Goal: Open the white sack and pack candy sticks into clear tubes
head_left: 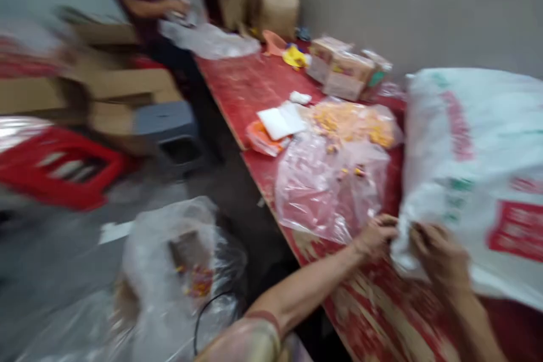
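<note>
A large white woven sack with red and green print lies on the worn red table at the right. Both my hands grip its near left corner. My left hand is closed on the sack's edge, right beside a clear plastic bag. My right hand pinches the same edge from below, fingers curled. The picture is blurred by motion.
On the table lie a bag of small orange and yellow pieces, white paper and small cartons. Another person works at the far end. A red crate, cardboard boxes and a plastic bag are at left.
</note>
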The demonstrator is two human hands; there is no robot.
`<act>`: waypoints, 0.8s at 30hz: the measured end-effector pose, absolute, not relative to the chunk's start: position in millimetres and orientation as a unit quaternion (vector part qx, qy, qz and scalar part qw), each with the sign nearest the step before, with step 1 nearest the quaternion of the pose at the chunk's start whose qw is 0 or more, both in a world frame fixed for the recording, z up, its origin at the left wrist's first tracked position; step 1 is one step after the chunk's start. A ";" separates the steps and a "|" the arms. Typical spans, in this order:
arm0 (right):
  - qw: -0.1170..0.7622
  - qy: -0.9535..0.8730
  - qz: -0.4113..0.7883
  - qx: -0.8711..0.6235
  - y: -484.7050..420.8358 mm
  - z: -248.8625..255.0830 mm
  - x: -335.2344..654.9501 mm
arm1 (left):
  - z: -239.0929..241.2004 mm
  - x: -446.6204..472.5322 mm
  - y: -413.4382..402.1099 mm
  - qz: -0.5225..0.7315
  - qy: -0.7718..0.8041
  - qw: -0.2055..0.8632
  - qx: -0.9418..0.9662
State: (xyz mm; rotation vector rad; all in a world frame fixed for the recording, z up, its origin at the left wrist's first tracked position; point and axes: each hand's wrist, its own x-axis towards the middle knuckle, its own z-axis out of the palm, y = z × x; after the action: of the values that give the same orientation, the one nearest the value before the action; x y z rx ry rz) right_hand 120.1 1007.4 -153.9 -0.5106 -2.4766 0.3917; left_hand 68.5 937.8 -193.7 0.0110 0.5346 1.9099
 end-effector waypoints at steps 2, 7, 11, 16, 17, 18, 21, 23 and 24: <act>0.253 -0.934 0.019 -0.253 1013.2 -146.3 146.6 | -191.2 62.5 939.8 0.809 0.235 0.539 0.023; 0.232 -0.929 -0.076 -0.277 1021.8 -149.4 144.3 | -192.6 55.0 939.2 0.797 0.264 0.539 0.065; 0.355 -0.864 0.125 -0.336 1023.9 -150.6 148.9 | -194.0 56.4 935.4 0.798 0.273 0.533 0.072; 0.344 -0.821 0.305 -0.337 1021.4 -139.3 166.2 | -193.9 58.0 937.1 0.799 0.235 0.552 0.036; 0.334 -0.843 0.287 -0.309 1020.7 -138.3 166.9 | -193.5 59.1 938.5 0.800 0.234 0.552 0.032; 0.327 -0.864 0.258 -0.283 1020.1 -138.2 166.4 | -193.0 60.5 940.3 0.803 0.237 0.546 0.028; 0.289 -0.913 0.147 -0.248 1020.7 -140.8 160.4 | -192.8 64.5 947.7 0.815 0.265 0.515 0.019; 0.235 -0.935 0.066 -0.258 1022.5 -141.9 154.5 | -194.3 65.5 953.1 0.820 0.289 0.494 0.025; 0.204 -0.942 0.029 -0.265 1023.6 -141.7 151.5 | -195.5 65.2 955.5 0.820 0.305 0.483 0.035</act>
State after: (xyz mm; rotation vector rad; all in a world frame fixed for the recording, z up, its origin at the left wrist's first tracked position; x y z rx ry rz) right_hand 151.5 1023.6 -141.7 -0.7386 -2.6278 0.0816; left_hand 65.2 955.5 -195.5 0.0848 0.7428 1.9973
